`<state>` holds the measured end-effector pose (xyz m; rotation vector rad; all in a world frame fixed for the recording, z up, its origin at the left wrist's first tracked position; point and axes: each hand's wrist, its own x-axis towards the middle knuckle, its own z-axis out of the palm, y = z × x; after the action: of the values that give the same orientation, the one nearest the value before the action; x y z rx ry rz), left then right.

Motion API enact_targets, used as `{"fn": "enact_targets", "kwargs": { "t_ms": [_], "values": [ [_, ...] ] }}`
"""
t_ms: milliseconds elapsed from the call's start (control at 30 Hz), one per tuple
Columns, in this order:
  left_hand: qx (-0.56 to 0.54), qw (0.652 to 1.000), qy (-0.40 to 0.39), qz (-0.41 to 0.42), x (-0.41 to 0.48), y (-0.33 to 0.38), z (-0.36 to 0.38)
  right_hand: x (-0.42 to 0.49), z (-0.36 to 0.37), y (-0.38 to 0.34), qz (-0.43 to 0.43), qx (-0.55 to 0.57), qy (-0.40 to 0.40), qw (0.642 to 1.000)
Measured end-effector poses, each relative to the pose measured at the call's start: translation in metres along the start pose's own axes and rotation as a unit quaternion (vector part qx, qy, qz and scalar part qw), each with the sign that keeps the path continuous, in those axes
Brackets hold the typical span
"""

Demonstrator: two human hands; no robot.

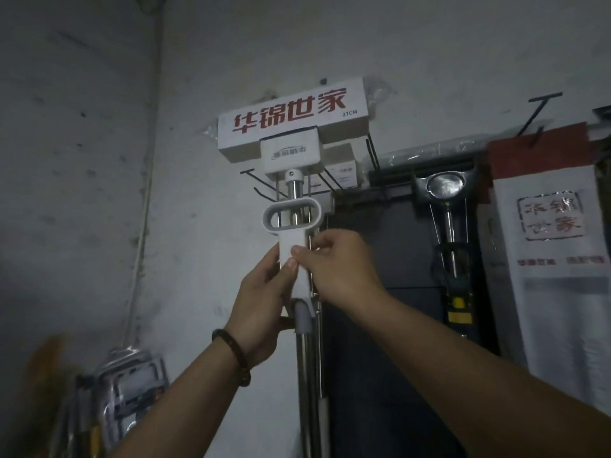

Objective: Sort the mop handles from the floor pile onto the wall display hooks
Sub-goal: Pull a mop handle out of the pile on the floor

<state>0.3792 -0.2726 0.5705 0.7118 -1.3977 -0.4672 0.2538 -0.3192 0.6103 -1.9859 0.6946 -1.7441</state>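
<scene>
A mop (292,219) with a steel pole and a white sliding pull grip hangs head-up against the wall. Its boxed head (291,119) carries red Chinese lettering and sits at the black wire display hooks (325,180). My left hand (263,302), with a bead bracelet at the wrist, is wrapped around the lower part of the white grip from the left. My right hand (334,262) pinches the same grip from the right, its thumb on the front face. Other boxed mop heads are partly hidden behind the front one.
A second mop (446,193) with a chrome head and a yellow-black label hangs on the dark panel at right. A white and red printed banner (555,239) covers the far right. Plastic-wrapped goods (132,388) lean in the lower left corner. An empty black hook (539,110) sticks out above.
</scene>
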Motion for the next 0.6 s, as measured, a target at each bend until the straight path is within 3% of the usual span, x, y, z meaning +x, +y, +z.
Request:
{"fn": "enact_targets", "kwargs": {
  "t_ms": [200,600],
  "values": [
    [0.000,0.999,-0.045,0.009,0.039,0.002,-0.050,0.017,0.045,-0.018,-0.001,-0.057,0.064,0.996],
    [-0.046,0.988,-0.145,-0.018,0.032,-0.043,-0.102,-0.030,0.100,0.011,0.042,-0.035,0.134,0.990]
  ]
}}
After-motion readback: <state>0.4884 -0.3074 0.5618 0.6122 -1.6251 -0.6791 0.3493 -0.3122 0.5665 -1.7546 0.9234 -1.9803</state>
